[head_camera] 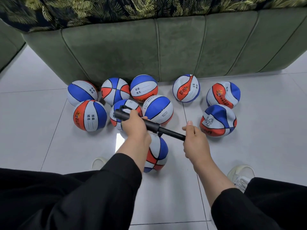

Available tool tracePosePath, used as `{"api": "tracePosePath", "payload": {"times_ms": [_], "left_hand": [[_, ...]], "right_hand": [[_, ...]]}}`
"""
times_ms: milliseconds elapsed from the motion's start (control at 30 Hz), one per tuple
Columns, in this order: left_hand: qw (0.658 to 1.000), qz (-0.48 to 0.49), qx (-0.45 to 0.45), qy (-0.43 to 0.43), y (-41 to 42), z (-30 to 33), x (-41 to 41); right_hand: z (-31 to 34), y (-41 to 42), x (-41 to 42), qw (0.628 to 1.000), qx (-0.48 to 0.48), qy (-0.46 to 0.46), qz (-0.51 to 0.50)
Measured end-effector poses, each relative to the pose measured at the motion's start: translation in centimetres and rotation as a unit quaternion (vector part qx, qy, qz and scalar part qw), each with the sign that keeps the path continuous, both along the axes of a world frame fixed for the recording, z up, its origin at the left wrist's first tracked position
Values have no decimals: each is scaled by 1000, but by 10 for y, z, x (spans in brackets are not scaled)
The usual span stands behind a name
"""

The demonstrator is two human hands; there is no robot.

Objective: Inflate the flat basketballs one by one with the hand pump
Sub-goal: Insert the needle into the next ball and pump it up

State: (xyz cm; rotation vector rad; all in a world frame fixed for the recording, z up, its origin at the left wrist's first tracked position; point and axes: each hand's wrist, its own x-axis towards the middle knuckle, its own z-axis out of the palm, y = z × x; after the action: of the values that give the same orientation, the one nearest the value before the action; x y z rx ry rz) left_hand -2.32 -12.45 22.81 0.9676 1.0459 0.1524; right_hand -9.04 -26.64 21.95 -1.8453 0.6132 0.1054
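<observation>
Black trouser legs (69, 201) fill the bottom of the view, with a pale shoe (240, 173) on the white tiled floor (33, 130) at either side. Bare tile lies open to the left and right of the hands, while the green sofa base (132, 47) closes off the far edge just behind the balls. The left hand (135, 126) is clenched around the barrel of the black hand pump (154, 126); the right hand (193, 137) grips the handle end of the rod, which is drawn partly out of the barrel, thumb raised. Directly beneath the left grip, between the feet, sits the basketball being filled (158, 154), with the pump's short hose running down toward its top. Beyond the left grip six round basketballs (89, 115) cluster together against the sofa. Beyond and to the right of the right grip lie three dented flat basketballs (218, 121), set apart from one another.
</observation>
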Motion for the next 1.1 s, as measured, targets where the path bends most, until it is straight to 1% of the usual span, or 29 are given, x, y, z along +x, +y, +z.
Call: {"api": "tracePosePath", "payload": {"times_ms": [133, 300, 500, 667, 800, 867, 967, 1100], "left_hand": [[1000, 3, 10, 11, 5, -2, 2], [1000, -1, 0, -3, -19, 0, -8], [999, -25, 7, -25, -40, 5, -20], [999, -39, -1, -22, -31, 10, -13], [1000, -9, -10, -13, -4, 9, -4], [1000, -18, -17, 1, 6, 5, -2], [999, -35, -32, 8, 3, 1, -5], [999, -32, -41, -3, -12, -2, -9]], "right_hand": [[2, 1, -2, 1000, -2, 8, 7], [13, 12, 1, 1000, -21, 6, 13], [11, 24, 1, 1000, -11, 7, 26], [14, 18, 3, 999, -14, -14, 36], [8, 3, 0, 1000, -11, -13, 8], [4, -2, -3, 1000, -26, -6, 8], [8, 0, -3, 999, -39, 2, 23], [13, 11, 2, 999, -38, -3, 34]]}}
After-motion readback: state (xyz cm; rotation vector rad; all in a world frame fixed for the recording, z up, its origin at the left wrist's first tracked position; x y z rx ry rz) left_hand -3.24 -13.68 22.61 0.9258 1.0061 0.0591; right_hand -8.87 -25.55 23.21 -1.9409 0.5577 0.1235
